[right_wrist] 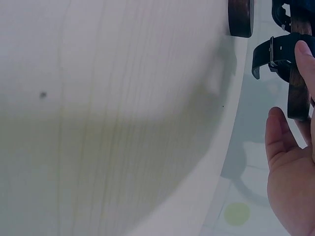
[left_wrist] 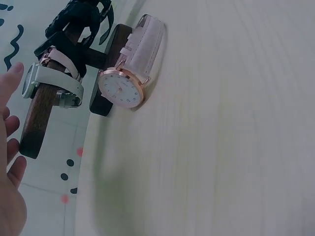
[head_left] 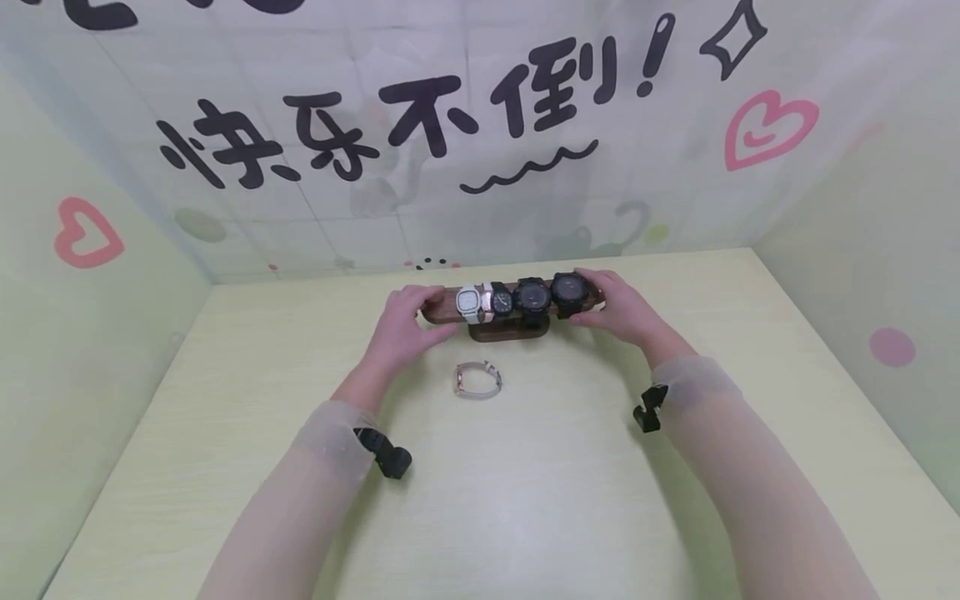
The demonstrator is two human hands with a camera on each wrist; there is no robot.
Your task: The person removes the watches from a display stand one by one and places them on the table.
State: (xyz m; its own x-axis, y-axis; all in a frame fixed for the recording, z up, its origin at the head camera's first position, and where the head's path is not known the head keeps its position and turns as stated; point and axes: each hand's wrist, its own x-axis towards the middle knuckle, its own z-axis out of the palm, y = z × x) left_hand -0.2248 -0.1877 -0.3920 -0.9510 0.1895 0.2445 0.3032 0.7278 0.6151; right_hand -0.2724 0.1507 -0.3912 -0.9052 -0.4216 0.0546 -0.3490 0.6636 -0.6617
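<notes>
Several watches sit side by side on the bar of a dark wooden watch stand [head_left: 444, 310]. From the left come a white watch [head_left: 469, 303], a small black one [head_left: 502, 302] and two large black round ones; a pinkish strap shows beside the white watch. My left hand [head_left: 399, 327] curves round the bar's left end, fingertips at the wood. At the other end, my right hand [head_left: 624, 310] grips the bar, its thumb over the outermost black watch [head_left: 570, 287]. Nearer me on the table lies a rose-gold watch [left_wrist: 120, 87] with a pale pink strap, buckled in a loop.
The stand's oval base [head_left: 510, 332] rests on the pale wooden table [head_left: 525, 500], close to the back wall [head_left: 360, 225]. That wall carries black lettering and hearts. Side walls close in the table at left and right. A dark camera is strapped to each sleeved wrist.
</notes>
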